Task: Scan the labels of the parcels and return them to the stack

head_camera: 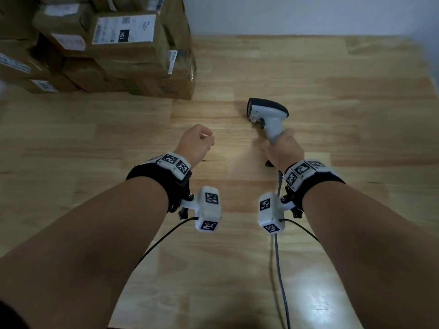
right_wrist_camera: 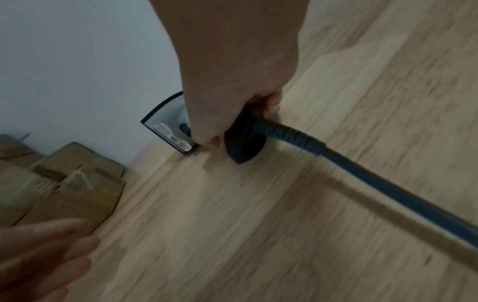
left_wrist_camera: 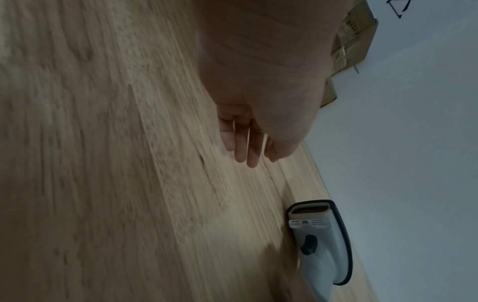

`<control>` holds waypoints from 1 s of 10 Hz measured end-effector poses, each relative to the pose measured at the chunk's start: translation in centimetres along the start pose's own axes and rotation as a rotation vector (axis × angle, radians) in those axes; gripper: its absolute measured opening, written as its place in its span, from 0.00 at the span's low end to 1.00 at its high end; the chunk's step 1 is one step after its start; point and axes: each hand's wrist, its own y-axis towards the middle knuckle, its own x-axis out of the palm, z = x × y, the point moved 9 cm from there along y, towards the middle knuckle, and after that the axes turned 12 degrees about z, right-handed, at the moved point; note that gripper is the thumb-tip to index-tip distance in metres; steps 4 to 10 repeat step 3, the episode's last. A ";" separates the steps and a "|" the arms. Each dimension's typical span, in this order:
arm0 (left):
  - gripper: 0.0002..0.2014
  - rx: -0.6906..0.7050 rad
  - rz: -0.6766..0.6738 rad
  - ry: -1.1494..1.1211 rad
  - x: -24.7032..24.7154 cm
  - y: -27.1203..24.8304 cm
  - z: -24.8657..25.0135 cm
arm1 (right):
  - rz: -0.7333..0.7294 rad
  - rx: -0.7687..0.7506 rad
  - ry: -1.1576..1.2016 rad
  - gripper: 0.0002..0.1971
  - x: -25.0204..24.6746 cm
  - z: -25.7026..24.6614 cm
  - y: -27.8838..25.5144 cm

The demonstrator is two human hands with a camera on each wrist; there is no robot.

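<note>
Your right hand (head_camera: 283, 151) grips the scanner (head_camera: 266, 115) by its handle, your left hand (head_camera: 197, 143) hangs loosely curled and empty, so you're between scans: next, reach left of the scanner for a parcel from the stack (head_camera: 114, 46)

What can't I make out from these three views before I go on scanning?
- Parcel stack: cut off by the top and left edges in the head view.
- Label text: too small and blurred.
- Scanner handle: wrapped by the right hand.
- Scanner window: faces away in the head view.
- Left hand fingertips: curled under; both wrist views motion-blurred.
</note>
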 end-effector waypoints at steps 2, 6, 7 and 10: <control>0.11 -0.007 -0.012 -0.011 -0.2 0.4 -0.2 | 0.070 0.009 -0.130 0.26 -0.2 0.3 -0.1; 0.08 0.001 0.025 -0.019 -1.0 0.6 -0.1 | 0.075 0.007 -0.155 0.33 -0.8 0.2 0.0; 0.08 0.001 0.025 -0.019 -1.0 0.6 -0.1 | 0.075 0.007 -0.155 0.33 -0.8 0.2 0.0; 0.08 0.001 0.025 -0.019 -1.0 0.6 -0.1 | 0.075 0.007 -0.155 0.33 -0.8 0.2 0.0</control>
